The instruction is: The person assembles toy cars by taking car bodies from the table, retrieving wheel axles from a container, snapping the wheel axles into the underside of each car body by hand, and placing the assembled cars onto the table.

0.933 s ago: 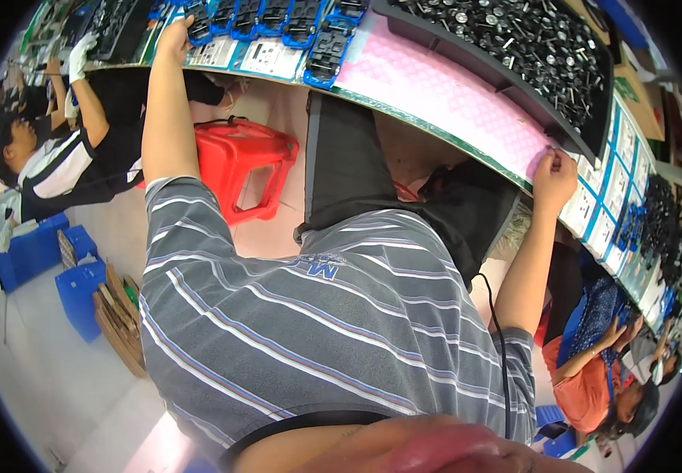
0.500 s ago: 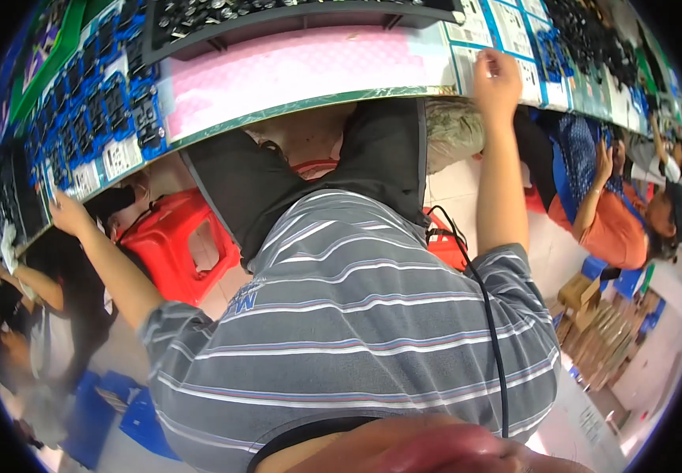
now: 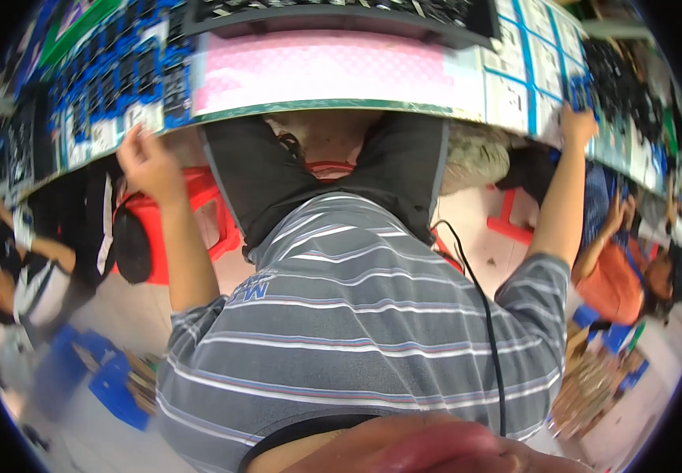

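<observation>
- Blue-and-black parts [image 3: 580, 88] at the table's right stretch, beside a heap of black pieces [image 3: 623, 83]; my right hand [image 3: 581, 126] right at them, fingers bent; can't tell if they're clamped on one;
- printed white cards [image 3: 506, 102] in a blue grid, just left of that hand;
- pink mat [image 3: 321, 75] mid-table; black tray [image 3: 341, 25] of small pieces behind it;
- my left hand [image 3: 152, 167] near the table's front edge, fingers loosely bent, slightly apart; left-side blue-framed parts [image 3: 124, 72] beyond;
- red stool [image 3: 154, 240] below, by my left forearm.

Bright light washes the pink mat [image 3: 329, 72] pale — edges bend, blurred.
</observation>
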Available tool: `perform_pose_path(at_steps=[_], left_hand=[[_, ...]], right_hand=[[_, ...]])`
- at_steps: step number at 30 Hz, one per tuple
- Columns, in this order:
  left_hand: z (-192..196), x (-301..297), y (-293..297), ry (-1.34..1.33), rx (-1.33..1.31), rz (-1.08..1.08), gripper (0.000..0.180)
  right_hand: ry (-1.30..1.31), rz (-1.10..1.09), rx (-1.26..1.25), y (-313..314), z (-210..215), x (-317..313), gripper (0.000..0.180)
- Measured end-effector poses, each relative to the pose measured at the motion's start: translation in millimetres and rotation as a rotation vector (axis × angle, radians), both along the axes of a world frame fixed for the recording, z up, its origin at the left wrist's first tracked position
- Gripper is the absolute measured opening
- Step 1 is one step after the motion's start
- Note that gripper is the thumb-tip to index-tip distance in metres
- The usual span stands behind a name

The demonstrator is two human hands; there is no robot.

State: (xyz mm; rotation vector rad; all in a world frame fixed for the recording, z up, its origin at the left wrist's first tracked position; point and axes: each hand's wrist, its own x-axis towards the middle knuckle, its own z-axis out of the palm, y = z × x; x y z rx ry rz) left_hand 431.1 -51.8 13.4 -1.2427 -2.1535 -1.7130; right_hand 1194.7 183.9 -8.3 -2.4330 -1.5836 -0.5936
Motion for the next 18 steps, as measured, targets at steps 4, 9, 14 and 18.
perform_pose_path(at_steps=[4,9,14,18], left_hand=[[11,81,31,0.133,-0.104,-0.263,0.007],[-3,170,19,-0.566,-0.2,-0.862,0.018],[10,229,32,-1.134,-0.189,-1.302,0.039],[22,216,42,-1.314,-0.214,-1.166,0.021]], right_hand=[[-0.165,-0.154,-0.075,-39,4,63,0.082],[0.687,0.246,0.019,-91,86,-153,0.061],[0.605,0.89,-0.17,-159,129,-335,0.055],[0.999,1.256,-0.228,-143,128,-367,0.046]])
